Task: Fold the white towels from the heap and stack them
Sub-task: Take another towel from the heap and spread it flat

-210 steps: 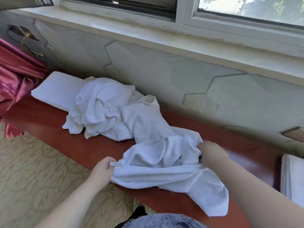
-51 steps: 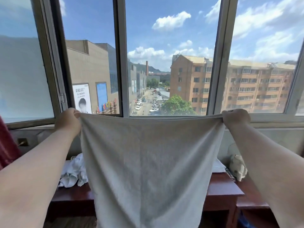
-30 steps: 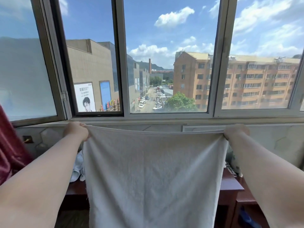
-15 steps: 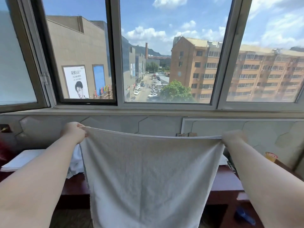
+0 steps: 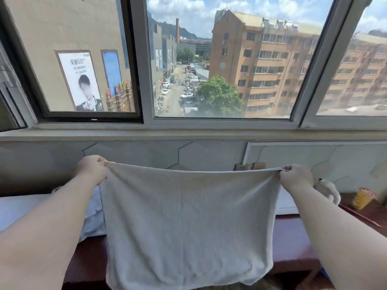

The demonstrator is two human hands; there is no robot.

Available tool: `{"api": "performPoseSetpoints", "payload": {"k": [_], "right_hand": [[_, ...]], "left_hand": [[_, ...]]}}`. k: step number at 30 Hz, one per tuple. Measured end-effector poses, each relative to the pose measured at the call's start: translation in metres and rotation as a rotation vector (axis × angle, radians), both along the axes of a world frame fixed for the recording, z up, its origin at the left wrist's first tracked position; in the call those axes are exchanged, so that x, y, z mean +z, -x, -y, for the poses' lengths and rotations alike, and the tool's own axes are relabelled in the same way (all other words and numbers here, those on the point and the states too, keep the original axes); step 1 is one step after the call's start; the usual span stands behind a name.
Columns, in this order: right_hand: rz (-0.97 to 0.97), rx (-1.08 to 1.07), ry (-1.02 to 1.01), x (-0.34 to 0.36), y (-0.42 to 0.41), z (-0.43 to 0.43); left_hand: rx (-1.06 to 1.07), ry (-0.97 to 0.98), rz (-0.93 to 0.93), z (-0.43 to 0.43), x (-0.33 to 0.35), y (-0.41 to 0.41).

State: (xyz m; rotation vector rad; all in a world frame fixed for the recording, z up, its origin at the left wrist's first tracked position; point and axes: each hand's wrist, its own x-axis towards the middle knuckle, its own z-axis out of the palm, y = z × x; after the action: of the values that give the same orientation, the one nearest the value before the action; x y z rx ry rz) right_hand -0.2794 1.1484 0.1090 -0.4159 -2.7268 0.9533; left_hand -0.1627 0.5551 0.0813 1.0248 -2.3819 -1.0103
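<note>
White terry towel point(image 5: 188, 222) hangs spread flat in front of the dark red wooden surface point(image 5: 291, 241), its lower edge dropping past the surface's front edge; the left hand point(image 5: 92, 170) pinches its top left corner, fingers point(image 5: 98, 159) curled onto the hem; the right hand point(image 5: 296, 177) pinches the top right corner likewise; a yellow cup point(image 5: 362, 197) stands at the surface's right end.

Hard daylight from the window point(image 5: 222, 59) at 12 o'clock: street point(image 5: 178, 91) outside bright and sharp, wall point(image 5: 146, 151) under the sill point(image 5: 188, 133) and desk point(image 5: 293, 237) in shade. Backlit towel point(image 5: 188, 216) reads grey, weave slightly soft. Wide-angle bends the frames point(image 5: 310, 59) at 3 and 9 o'clock, stretches forearms point(image 5: 52, 227) at 5 and 7; pane point(image 5: 356, 70) at 2 o'clock hazy.
</note>
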Motion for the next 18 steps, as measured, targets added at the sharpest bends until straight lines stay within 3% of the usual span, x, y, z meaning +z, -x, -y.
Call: {"api": "performPoseSetpoints", "payload": {"k": [4,10,13,17,18], "right_hand": [[0.069,0.003,-0.051,-0.023,0.036,0.012],[0.142,-0.042,0.013,-0.055,0.091,0.026],[0.141,-0.046,0.136,-0.076,0.121,0.034],[0.098,0.017,0.244,-0.104,0.153,0.051],[0.104,0.052,0.27,-0.114,0.161,0.058]], "left_hand": [[0.001,0.184,0.136,0.017,-0.013,0.035],[0.04,0.196,0.204,0.006,-0.033,0.087],[0.086,0.049,0.234,0.008,-0.05,0.112],[0.183,-0.415,0.085,0.007,-0.08,0.152],[0.141,-0.415,0.068,0.006,-0.09,0.16]]}}
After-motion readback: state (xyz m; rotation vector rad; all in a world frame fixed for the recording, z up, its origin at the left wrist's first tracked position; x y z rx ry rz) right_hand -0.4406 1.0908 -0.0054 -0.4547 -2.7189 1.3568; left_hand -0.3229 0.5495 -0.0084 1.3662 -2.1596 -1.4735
